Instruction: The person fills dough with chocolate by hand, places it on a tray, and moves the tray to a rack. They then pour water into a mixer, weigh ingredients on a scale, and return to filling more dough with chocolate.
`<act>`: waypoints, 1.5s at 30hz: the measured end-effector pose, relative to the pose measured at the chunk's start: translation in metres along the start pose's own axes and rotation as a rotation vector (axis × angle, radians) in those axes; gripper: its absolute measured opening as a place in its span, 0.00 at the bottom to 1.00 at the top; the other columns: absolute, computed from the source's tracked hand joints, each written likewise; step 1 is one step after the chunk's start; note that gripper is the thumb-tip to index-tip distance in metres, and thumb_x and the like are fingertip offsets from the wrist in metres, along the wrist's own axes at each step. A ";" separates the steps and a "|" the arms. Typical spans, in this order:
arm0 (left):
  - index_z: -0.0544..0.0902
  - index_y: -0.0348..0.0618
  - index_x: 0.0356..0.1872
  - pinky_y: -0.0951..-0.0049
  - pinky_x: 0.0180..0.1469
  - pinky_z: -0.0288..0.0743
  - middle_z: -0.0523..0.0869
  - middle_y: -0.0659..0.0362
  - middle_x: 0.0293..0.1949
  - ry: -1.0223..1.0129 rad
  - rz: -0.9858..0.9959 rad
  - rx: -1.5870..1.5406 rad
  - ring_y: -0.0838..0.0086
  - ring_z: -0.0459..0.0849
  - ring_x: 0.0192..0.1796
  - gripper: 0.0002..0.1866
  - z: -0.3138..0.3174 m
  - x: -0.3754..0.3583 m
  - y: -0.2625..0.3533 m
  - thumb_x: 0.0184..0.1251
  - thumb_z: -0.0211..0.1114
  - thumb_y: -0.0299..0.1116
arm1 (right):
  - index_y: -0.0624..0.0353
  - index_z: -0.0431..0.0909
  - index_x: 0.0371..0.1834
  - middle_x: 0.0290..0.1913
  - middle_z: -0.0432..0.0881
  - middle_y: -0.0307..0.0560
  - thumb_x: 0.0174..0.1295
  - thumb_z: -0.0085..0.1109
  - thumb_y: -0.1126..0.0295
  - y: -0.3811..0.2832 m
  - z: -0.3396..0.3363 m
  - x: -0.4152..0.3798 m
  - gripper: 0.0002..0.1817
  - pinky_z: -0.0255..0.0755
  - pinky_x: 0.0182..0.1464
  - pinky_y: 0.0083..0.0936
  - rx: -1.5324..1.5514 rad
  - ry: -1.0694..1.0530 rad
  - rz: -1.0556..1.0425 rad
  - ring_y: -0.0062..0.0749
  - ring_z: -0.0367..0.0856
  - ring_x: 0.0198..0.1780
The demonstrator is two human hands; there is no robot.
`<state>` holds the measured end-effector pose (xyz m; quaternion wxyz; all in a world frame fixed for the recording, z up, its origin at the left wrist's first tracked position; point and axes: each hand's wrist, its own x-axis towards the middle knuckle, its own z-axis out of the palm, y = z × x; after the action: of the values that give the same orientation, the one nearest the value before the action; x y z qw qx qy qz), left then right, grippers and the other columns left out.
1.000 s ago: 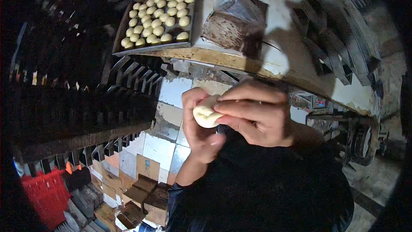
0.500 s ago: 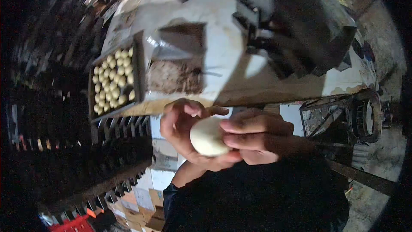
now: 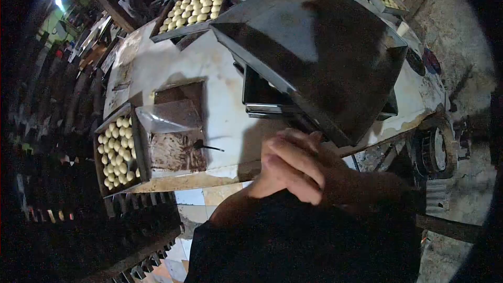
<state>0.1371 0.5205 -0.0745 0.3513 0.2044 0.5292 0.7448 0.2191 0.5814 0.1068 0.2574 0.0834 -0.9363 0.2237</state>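
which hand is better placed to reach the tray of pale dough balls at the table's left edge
Left, probably: the left hand lies nearer the dark metal tray of pale dough balls, though the right hand covers it and would need to lift first.

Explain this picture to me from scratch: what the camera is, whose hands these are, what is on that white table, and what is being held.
There is one view, from a camera worn on a person's head, looking forward and down; its wide lens bends the edges. There is no machine arm, only the person's two bare hands. They are clasped together in front of a dark garment, the right hand on top, covering most of the left hand. Whether anything sits between them cannot be seen. Ahead stands a worn white table. On it lie a dark metal tray of small pale dough balls at the near left edge, a tray of brown filling partly under clear plastic, a large empty dark metal tray tilted over stacked ones, and a second tray of dough balls farther back.
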 end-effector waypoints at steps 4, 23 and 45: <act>0.78 0.42 0.43 0.75 0.31 0.73 0.79 0.62 0.33 -0.335 0.248 0.300 0.79 0.78 0.31 0.16 0.013 0.009 0.110 0.53 0.72 0.27 | 0.65 0.71 0.50 0.51 0.72 0.57 0.63 0.56 0.73 0.045 -0.026 0.012 0.14 0.70 0.56 0.37 0.104 -0.195 0.151 0.44 0.74 0.53; 0.81 0.36 0.40 0.69 0.39 0.77 0.84 0.50 0.36 0.022 0.084 0.674 0.65 0.83 0.36 0.12 -0.342 -0.067 0.107 0.53 0.68 0.22 | 0.59 0.68 0.56 0.57 0.70 0.55 0.63 0.56 0.66 0.088 -0.005 0.046 0.19 0.63 0.60 0.37 -0.657 0.181 0.217 0.42 0.71 0.58; 0.54 0.35 0.71 0.67 0.59 0.72 0.73 0.40 0.61 0.127 0.397 0.784 0.60 0.76 0.62 0.48 -0.281 -0.082 0.174 0.48 0.74 0.24 | 0.65 0.77 0.50 0.39 0.83 0.46 0.62 0.61 0.74 -0.065 0.265 0.106 0.14 0.78 0.40 0.21 1.174 -0.129 0.729 0.23 0.82 0.37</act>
<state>-0.0517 0.2447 -0.0070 0.0642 0.3738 0.7428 0.5518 0.0285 0.3973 -0.0170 0.0218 -0.0977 -0.6423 0.7599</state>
